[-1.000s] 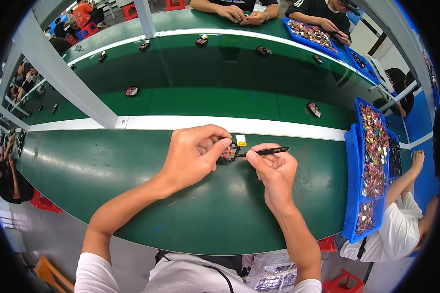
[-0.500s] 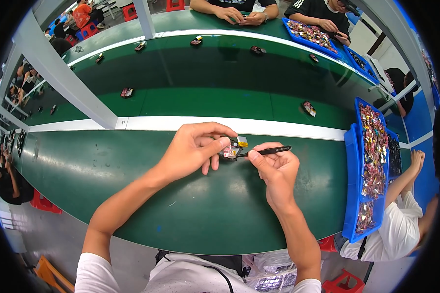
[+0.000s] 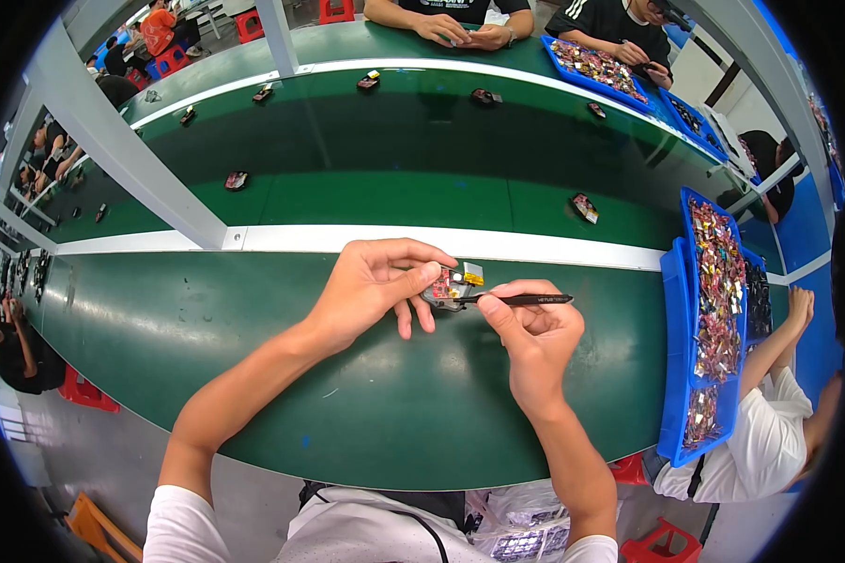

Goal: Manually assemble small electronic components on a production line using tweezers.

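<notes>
My left hand holds a small electronic device above the green bench, pinched by its left side between thumb and fingers. The device has a dark casing, with a reddish circuit board showing inside. A silver and yellow battery pouch sticks out at its upper right. Black tweezers are gripped in my right hand, lying nearly level. Their thin tip points left and meets the lower right part of the device. What the tip touches is too small to make out.
Beyond a white rail, a green conveyor belt carries several similar devices. Stacked blue trays of reddish boards stand at the right bench edge. A grey metal post rises at the left. Co-workers sit across the belt and at both sides.
The devices on the belt have shifted left. My right hand and the tweezers have moved slightly right, and the tweezers lie flatter. The held device is turned so more of its board shows.
</notes>
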Motion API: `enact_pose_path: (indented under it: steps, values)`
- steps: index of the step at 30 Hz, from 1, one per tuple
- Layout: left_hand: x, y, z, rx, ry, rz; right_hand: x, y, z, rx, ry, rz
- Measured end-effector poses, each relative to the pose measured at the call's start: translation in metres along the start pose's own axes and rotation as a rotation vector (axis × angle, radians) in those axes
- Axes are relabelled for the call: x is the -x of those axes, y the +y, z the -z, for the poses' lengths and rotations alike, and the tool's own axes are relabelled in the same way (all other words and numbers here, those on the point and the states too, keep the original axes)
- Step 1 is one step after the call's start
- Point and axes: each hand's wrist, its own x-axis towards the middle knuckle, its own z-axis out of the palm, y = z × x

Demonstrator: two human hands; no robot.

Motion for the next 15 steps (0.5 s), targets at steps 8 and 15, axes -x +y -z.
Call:
enact_pose_path:
  steps: [8,15]
  values:
    - [0.000,-0.004,-0.013,0.003,0.004,-0.061,0.004,0.005,0.001,0.175,0.037,0.276]
    - [-0.002,-0.006,-0.016,-0.024,0.005,-0.095,0.002,0.006,0.004,0.236,0.011,0.372]
